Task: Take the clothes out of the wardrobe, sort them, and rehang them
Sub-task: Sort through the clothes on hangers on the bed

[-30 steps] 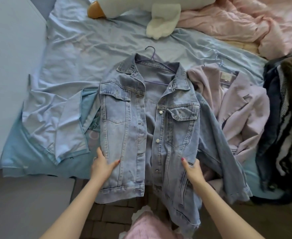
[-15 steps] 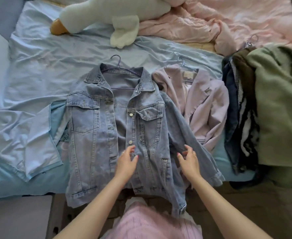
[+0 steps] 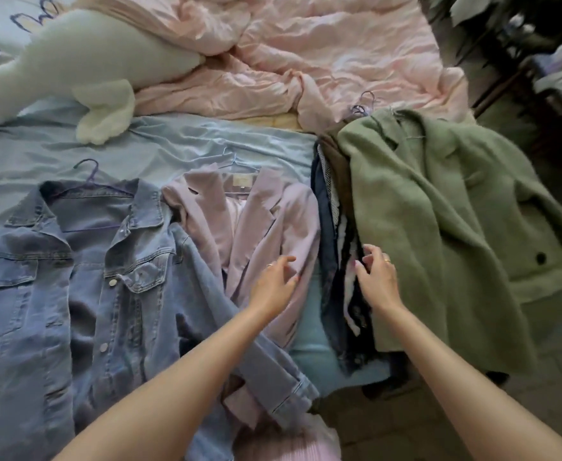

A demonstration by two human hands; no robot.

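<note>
Free passage: a narrow strip of bare blue sheet [image 3: 309, 337] runs between the pink blazer [image 3: 273, 227] and the stack of dark clothes [image 3: 334, 261], open at the near edge. A wider open band of sheet lies beyond the denim jacket [image 3: 73, 277], toward the far left.

Obstructions: the denim jacket covers the near left, its sleeve overlapping the blazer. The green coat [image 3: 455, 227] tops the stack at right. The white plush toy [image 3: 83, 68] and rumpled pink quilt [image 3: 306, 51] block the far side. Hanger hooks [image 3: 88, 168] protrude above the collars.

Denim jacket [image 3: 83, 277], pink blazer [image 3: 256, 221], green coat [image 3: 439, 227] flat abed.
</note>
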